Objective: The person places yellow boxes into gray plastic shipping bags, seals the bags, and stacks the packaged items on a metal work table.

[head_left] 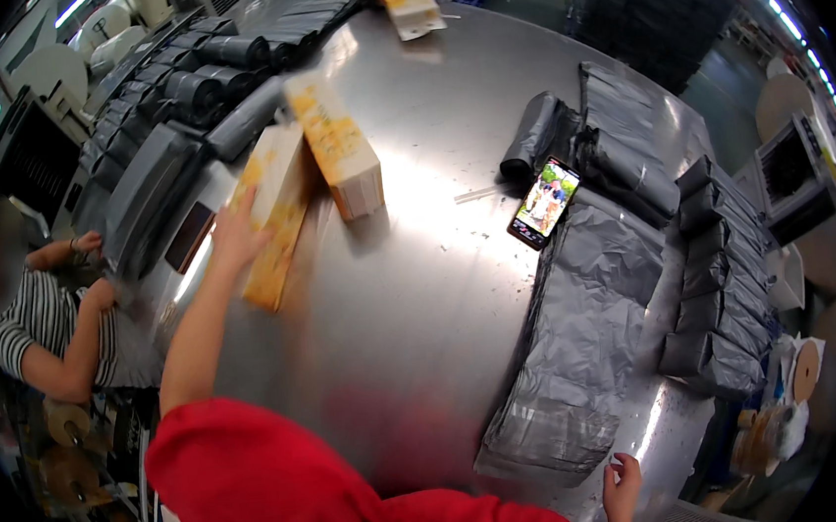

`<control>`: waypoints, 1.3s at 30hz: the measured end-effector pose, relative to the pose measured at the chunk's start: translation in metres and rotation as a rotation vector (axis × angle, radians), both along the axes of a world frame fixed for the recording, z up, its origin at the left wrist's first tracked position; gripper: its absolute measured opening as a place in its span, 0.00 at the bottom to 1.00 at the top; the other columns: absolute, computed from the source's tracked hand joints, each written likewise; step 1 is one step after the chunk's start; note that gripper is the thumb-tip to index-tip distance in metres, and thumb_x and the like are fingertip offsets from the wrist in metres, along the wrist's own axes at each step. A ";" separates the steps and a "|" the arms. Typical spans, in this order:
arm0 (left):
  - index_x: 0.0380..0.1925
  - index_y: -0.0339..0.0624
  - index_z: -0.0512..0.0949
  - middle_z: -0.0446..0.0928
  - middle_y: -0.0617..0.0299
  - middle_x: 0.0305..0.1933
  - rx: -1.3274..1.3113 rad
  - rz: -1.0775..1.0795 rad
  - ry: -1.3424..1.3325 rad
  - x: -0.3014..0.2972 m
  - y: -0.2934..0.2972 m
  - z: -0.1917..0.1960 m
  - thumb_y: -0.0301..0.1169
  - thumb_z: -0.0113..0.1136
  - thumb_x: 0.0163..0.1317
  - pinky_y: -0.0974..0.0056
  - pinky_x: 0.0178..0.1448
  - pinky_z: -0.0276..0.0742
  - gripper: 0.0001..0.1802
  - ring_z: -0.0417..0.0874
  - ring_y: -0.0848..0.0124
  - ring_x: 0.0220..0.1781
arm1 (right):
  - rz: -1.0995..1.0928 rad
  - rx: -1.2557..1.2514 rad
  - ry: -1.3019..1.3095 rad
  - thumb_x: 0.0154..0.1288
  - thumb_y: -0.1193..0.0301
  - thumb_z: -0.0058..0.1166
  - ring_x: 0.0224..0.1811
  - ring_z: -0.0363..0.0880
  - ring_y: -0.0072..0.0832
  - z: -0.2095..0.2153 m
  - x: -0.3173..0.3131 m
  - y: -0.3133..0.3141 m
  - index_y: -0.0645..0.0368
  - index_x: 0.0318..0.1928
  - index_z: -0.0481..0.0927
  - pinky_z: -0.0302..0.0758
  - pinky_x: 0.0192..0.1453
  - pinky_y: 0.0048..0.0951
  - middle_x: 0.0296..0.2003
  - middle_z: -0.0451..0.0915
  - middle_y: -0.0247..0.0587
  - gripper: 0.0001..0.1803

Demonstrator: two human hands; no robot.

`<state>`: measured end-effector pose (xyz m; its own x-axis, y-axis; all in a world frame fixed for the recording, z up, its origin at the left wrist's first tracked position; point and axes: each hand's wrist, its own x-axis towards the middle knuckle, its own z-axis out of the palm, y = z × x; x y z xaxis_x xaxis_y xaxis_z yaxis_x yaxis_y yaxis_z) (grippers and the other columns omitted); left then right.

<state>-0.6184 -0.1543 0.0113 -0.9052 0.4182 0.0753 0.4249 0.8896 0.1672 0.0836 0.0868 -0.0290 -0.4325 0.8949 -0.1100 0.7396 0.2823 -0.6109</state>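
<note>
Far out to the left, my left hand (237, 235) is on a white-and-yellow printed carton (277, 179), gripping its near side. This carton is tilted and slightly blurred. Another carton of the same kind (337, 149) leans against it on the right, its plain white end toward me. My right hand (622, 490) is low at the right, near the table's front edge, its fingers loosely bent and apart with nothing in them. Just beyond it lies a flat stack of grey plastic bags (575, 347). A phone with a lit screen (544, 203) rests on the bags' far end.
Grey bag rolls (194, 92) crowd the metal table's (421, 291) far left. Folded grey bags (718, 275) line its right side. A dark phone (190, 238) lies by a seated person in a striped shirt (51, 333). Across the table, another person's hands hold a carton (411, 5).
</note>
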 end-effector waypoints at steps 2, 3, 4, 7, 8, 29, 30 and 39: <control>0.66 0.67 0.58 0.67 0.38 0.55 0.016 0.048 -0.046 -0.046 0.085 -0.004 0.48 0.63 0.44 0.46 0.57 0.67 0.45 0.69 0.47 0.58 | -0.029 0.023 -0.020 0.55 0.82 0.53 0.35 0.79 0.31 0.010 0.000 -0.009 0.66 0.43 0.74 0.74 0.38 0.28 0.40 0.75 0.45 0.13; 0.65 0.68 0.59 0.67 0.39 0.57 0.031 0.095 -0.047 -0.055 0.129 -0.002 0.49 0.62 0.44 0.44 0.58 0.66 0.44 0.68 0.48 0.59 | -0.031 0.031 -0.046 0.55 0.82 0.53 0.35 0.79 0.32 0.021 -0.003 -0.013 0.66 0.43 0.74 0.74 0.38 0.28 0.39 0.75 0.46 0.13; 0.65 0.69 0.59 0.66 0.40 0.58 0.038 0.143 -0.069 -0.064 0.170 0.004 0.48 0.61 0.45 0.43 0.59 0.64 0.43 0.68 0.49 0.61 | -0.034 0.043 -0.073 0.54 0.82 0.53 0.35 0.79 0.32 0.028 -0.004 -0.015 0.66 0.43 0.74 0.74 0.38 0.28 0.39 0.75 0.46 0.13; 0.65 0.71 0.58 0.66 0.41 0.59 0.086 0.287 -0.071 -0.071 0.244 0.005 0.46 0.58 0.48 0.43 0.61 0.60 0.40 0.67 0.49 0.61 | 0.019 0.165 -0.220 0.54 0.82 0.54 0.35 0.79 0.33 0.039 0.014 -0.024 0.66 0.43 0.74 0.73 0.37 0.28 0.39 0.75 0.47 0.14; 0.65 0.71 0.58 0.66 0.42 0.58 0.081 0.341 -0.059 -0.063 0.252 0.002 0.45 0.57 0.48 0.44 0.62 0.59 0.39 0.67 0.49 0.61 | -0.045 0.128 -0.176 0.54 0.81 0.54 0.35 0.79 0.33 0.039 0.020 -0.033 0.66 0.43 0.75 0.73 0.37 0.29 0.38 0.75 0.46 0.14; 0.68 0.41 0.53 0.72 0.59 0.54 0.722 -0.523 -1.403 0.449 0.095 -0.002 0.40 0.56 0.64 0.65 0.54 0.73 0.37 0.74 0.72 0.52 | 0.083 -0.224 0.883 0.71 0.62 0.45 0.58 0.68 0.25 0.013 -0.094 0.090 0.63 0.62 0.65 0.66 0.60 0.25 0.57 0.70 0.40 0.24; 0.63 0.39 0.63 0.74 0.56 0.52 0.521 -0.573 -1.450 0.457 0.087 -0.021 0.40 0.56 0.64 0.67 0.53 0.73 0.31 0.75 0.72 0.51 | 0.106 -0.198 0.787 0.72 0.62 0.44 0.56 0.70 0.23 -0.004 -0.086 0.086 0.62 0.61 0.66 0.66 0.58 0.24 0.55 0.71 0.39 0.23; 0.36 0.40 0.71 0.75 0.52 0.35 0.160 -1.063 0.085 0.420 0.186 -0.090 0.27 0.51 0.56 0.55 0.41 0.75 0.07 0.78 0.53 0.39 | 0.274 0.189 0.470 0.67 0.69 0.44 0.42 0.77 0.34 -0.056 -0.046 0.075 0.61 0.45 0.74 0.74 0.47 0.29 0.40 0.78 0.41 0.11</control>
<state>-0.1983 0.0315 -0.0784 -0.0732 0.9670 0.2439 0.9828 0.0284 0.1824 0.0380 0.1617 -0.0853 -0.6153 0.7287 0.3006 0.2854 0.5614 -0.7768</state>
